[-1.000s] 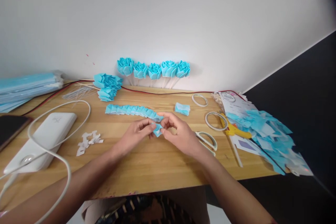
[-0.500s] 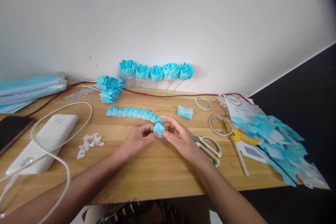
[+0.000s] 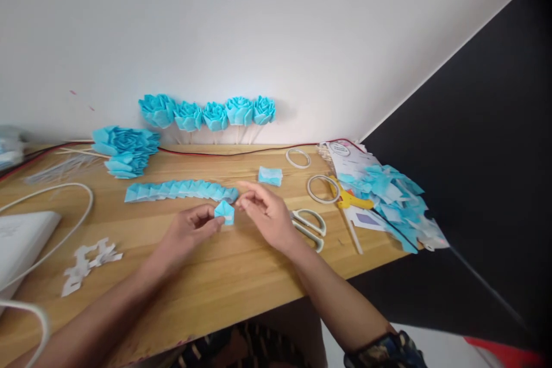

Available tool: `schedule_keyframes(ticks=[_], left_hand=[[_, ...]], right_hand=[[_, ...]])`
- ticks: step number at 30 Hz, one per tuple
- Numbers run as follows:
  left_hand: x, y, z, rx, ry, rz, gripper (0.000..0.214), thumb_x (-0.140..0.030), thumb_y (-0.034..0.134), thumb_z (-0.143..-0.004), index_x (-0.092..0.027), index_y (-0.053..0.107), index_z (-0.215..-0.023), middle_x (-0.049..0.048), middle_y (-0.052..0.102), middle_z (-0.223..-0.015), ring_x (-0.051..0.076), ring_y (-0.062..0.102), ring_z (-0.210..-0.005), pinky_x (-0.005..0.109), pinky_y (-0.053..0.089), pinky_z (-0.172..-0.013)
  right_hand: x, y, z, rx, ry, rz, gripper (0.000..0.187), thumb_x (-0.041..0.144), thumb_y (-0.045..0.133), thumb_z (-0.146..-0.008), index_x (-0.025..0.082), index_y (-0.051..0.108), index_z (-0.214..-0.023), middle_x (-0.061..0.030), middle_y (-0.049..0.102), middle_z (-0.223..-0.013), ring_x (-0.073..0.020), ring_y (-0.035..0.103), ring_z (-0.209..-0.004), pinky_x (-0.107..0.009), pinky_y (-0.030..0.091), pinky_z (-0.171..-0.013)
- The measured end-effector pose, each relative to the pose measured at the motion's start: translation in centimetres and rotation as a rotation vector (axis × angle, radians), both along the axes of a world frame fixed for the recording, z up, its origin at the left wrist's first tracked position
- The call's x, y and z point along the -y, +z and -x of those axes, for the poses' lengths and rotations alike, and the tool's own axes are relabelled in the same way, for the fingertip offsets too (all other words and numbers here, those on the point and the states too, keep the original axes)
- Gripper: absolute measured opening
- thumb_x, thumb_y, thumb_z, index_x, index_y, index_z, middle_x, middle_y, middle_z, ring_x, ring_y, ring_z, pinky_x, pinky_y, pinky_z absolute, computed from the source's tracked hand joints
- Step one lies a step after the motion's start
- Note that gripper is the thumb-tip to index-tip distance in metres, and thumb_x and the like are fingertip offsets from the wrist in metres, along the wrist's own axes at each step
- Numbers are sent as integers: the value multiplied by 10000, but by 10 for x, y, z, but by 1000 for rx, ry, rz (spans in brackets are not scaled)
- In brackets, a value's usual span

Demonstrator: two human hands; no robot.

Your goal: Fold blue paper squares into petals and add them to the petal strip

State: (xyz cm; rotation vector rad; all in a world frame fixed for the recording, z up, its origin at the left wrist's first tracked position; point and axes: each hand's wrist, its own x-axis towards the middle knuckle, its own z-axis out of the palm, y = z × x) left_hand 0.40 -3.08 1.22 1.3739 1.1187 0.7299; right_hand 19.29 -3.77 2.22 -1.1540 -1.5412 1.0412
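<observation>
Between thumb and fingers, my left hand (image 3: 196, 230) grips a small folded blue petal (image 3: 224, 211) with a pointed top and a white patch near its lower edge. Just right of it, apart from the petal, is my right hand (image 3: 267, 213), its thumb and fingertips drawn together in a pinch. Whether anything small sits in that pinch is too hard to see. Behind both hands lies an overlapping row of similar folded blue petals (image 3: 176, 190), its right end close to my right fingertips. Scissors (image 3: 313, 224) rest to the right of my right hand.
Finished blue flowers (image 3: 215, 116) on sticks lean against the wall, with more flowers (image 3: 129, 146) lying at left. Tape rolls (image 3: 324, 189), a stack of blue pieces (image 3: 270, 176), a yellow glue gun (image 3: 349, 198) and loose blue sheets (image 3: 388, 190) are at right. White scraps (image 3: 88, 261) and a cable (image 3: 88, 207) lie left.
My right hand has let go of the petal and drawn off to the right, while my left hand keeps hold of it. The view has turned to the right.
</observation>
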Motion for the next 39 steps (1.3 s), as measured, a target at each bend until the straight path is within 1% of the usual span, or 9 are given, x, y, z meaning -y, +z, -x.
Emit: schedule_keyframes(ticks=[5,8,10,15,19,25,29,34,39], left_hand=[[1,0,-1,-8,9,-33,285,-426,621,-722,-187,510,-615,-40,452,-590,118,399,-565,231,313,-546],[2,2,-1,-22,7,-34,303,-430,610,-728,-189,480,-599,-43,425,-576,114,376,-557,233,294,-539],[2,3,-2,-29,0,-30,315,-434,604,-731,-190,464,-590,-47,405,-566,110,360,-548,233,286,-536],[2,0,-1,-55,-19,-46,306,-433,588,-758,-191,473,-610,-43,418,-576,119,382,-564,237,293,-545],[2,-4,0,-51,-14,-56,304,-426,590,-763,-190,475,-610,-47,423,-571,114,388,-557,231,298,-541],[2,-2,-1,-64,-33,-70,326,-441,578,-762,-193,458,-589,-40,415,-560,117,379,-549,238,277,-526],[2,-2,-2,-62,-35,-55,321,-436,582,-749,-188,462,-584,-47,410,-546,109,362,-538,233,270,-525],[3,-3,-1,-44,-53,-43,314,-434,583,-755,-190,470,-593,-43,440,-560,115,387,-548,234,281,-529],[4,1,-2,-33,-51,-31,322,-433,582,-748,-191,464,-571,-39,442,-543,116,391,-540,233,284,-516]], right_hand=[[0,10,-47,9,-283,-83,287,296,544,-864,213,608,-1131,-27,668,-871,-135,631,-741,-294,514,-720],[2,6,-74,172,-346,-53,278,301,545,-857,181,627,-1093,-35,672,-830,-142,618,-692,-276,495,-641],[5,1,-85,303,-350,-45,260,296,535,-860,178,643,-1065,-45,688,-848,-155,629,-707,-284,493,-650],[14,-9,-85,592,-273,-94,189,242,520,-868,204,678,-963,-47,706,-931,-171,645,-788,-294,484,-711],[15,-11,-75,738,-199,-152,165,202,534,-858,212,677,-939,-31,693,-866,-164,621,-780,-286,456,-712],[12,-16,-66,866,-232,-198,150,195,528,-862,214,676,-879,-36,683,-845,-175,611,-794,-287,437,-719],[9,-23,-65,873,-282,-194,163,174,507,-857,208,666,-852,-38,689,-847,-184,611,-801,-293,423,-723],[6,-31,-66,777,-342,-108,154,226,498,-853,203,649,-839,-34,691,-823,-185,604,-751,-304,419,-704],[5,-30,-70,479,-420,4,169,319,526,-845,188,626,-806,-29,671,-747,-163,586,-638,-278,437,-599]])
